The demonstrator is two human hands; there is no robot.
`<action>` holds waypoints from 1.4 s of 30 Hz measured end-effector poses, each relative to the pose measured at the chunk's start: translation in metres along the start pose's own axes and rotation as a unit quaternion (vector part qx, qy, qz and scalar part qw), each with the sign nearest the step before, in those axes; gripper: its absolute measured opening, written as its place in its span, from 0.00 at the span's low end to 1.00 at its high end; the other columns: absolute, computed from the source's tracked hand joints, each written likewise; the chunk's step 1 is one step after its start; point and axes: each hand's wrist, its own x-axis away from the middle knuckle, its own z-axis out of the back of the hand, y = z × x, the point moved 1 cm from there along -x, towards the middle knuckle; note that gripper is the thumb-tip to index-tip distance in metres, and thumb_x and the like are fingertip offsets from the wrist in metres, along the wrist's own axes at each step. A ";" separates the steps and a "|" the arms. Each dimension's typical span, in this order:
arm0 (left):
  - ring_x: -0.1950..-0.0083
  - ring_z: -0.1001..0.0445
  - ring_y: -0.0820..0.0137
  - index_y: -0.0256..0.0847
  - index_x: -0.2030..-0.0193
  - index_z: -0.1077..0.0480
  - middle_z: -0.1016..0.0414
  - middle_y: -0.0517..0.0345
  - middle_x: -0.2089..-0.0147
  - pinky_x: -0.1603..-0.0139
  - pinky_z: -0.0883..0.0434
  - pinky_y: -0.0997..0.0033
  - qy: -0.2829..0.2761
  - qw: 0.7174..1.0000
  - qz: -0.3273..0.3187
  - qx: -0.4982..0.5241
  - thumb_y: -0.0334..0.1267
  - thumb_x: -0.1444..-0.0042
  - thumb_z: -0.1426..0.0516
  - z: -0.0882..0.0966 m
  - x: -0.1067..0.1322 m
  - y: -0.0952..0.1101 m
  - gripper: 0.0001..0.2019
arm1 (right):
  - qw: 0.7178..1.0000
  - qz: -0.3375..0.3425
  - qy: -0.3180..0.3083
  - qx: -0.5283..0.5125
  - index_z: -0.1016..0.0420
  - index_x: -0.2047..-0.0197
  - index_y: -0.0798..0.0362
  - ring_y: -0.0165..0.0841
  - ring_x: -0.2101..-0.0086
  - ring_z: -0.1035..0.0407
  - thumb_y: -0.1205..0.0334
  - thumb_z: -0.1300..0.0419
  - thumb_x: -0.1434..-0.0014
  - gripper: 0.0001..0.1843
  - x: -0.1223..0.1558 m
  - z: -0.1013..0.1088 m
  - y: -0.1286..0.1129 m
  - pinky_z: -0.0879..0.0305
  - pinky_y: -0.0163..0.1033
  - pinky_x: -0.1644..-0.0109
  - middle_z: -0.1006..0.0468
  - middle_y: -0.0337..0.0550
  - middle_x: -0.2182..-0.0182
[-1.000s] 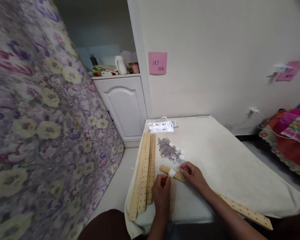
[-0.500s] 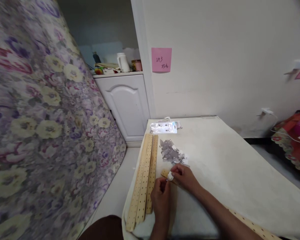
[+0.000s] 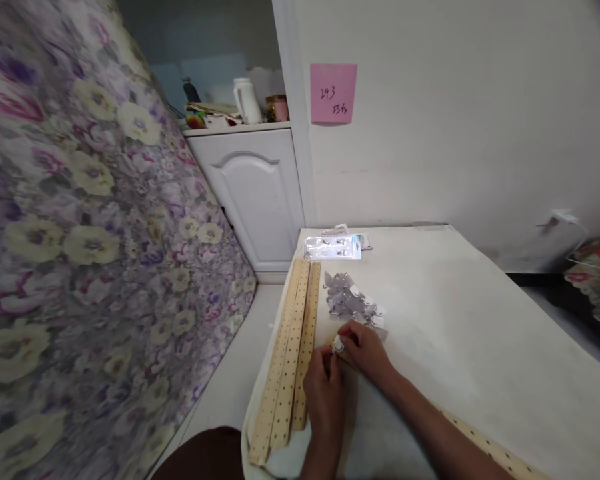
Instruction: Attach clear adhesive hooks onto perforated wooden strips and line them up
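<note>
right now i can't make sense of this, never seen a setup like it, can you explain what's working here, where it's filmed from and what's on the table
There's no machine here: a person works with two bare hands, the left hand and the right hand. The camera is worn on their head, looking forward and down. Their fingertips meet at a small white piece, pinched between them; its details are too small to read. On the cloth-covered table, wooden strips with holes lie side by side at the left, and more perforated wood shows beyond the right forearm. Past the hands are a pile of small translucent pieces and a clear package.
</note>
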 end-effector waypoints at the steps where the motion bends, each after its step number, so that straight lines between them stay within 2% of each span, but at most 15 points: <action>1: 0.67 0.26 0.65 0.43 0.62 0.31 0.23 0.57 0.67 0.65 0.33 0.67 -0.002 1.000 0.002 -0.003 0.42 0.44 0.49 0.000 0.000 -0.001 0.09 | 1.000 -0.001 0.000 0.001 0.27 0.66 0.51 0.33 0.69 0.31 0.65 0.47 0.48 0.09 0.000 0.000 0.000 0.39 0.36 0.64 0.24 0.39 0.72; 10: 0.68 0.26 0.65 0.43 0.60 0.32 0.24 0.55 0.66 0.66 0.32 0.66 -0.024 0.999 0.019 -0.013 0.42 0.43 0.50 -0.001 -0.001 0.000 0.09 | 1.000 0.001 0.002 0.026 0.26 0.66 0.51 0.33 0.68 0.30 0.65 0.46 0.48 0.08 0.002 0.000 -0.001 0.39 0.35 0.62 0.23 0.39 0.70; 18: 0.71 0.27 0.66 0.43 0.61 0.33 0.25 0.58 0.71 0.67 0.33 0.67 -0.030 0.999 0.034 0.010 0.44 0.42 0.51 -0.003 -0.003 -0.002 0.10 | 0.999 -0.001 0.012 0.035 0.26 0.66 0.51 0.33 0.66 0.31 0.66 0.47 0.48 0.08 0.002 0.000 -0.002 0.39 0.35 0.62 0.23 0.41 0.69; 42: 0.72 0.28 0.67 0.42 0.64 0.33 0.25 0.58 0.71 0.68 0.34 0.67 -0.031 0.999 0.016 0.003 0.42 0.42 0.51 0.001 -0.002 0.006 0.09 | 0.998 -0.047 0.012 0.050 0.28 0.69 0.49 0.30 0.72 0.33 0.59 0.40 0.52 0.05 0.003 -0.002 -0.010 0.45 0.33 0.69 0.24 0.36 0.73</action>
